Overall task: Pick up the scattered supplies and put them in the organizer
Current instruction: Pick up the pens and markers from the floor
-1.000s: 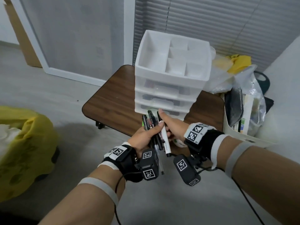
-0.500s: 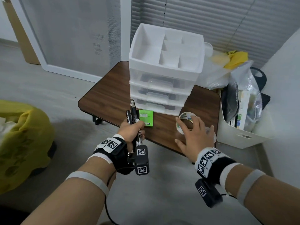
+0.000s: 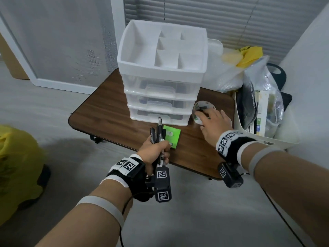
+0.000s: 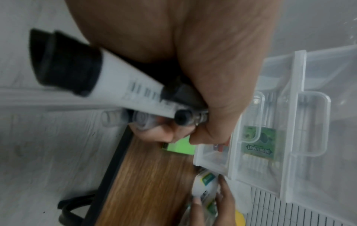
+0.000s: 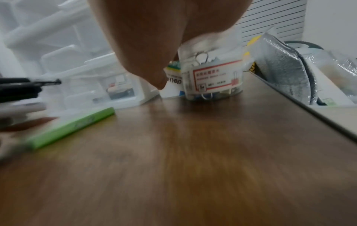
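Black pens (image 3: 159, 132) gripped in left hand (image 3: 154, 151); right hand (image 3: 216, 125) fingers spread on tape roll (image 3: 202, 111).

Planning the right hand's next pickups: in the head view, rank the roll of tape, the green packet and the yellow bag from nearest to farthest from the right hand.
1. White roll of tape: under the right hand.
2. Flat green packet: to its left, on the table's front.
3. Yellow plastic bag: far back, behind the table.

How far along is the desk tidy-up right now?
Nothing is stowed yet: the organizer's top compartments look empty. The left hand grips a bundle of pens; the right hand reaches the tape roll. The green pad and clip jar remain.
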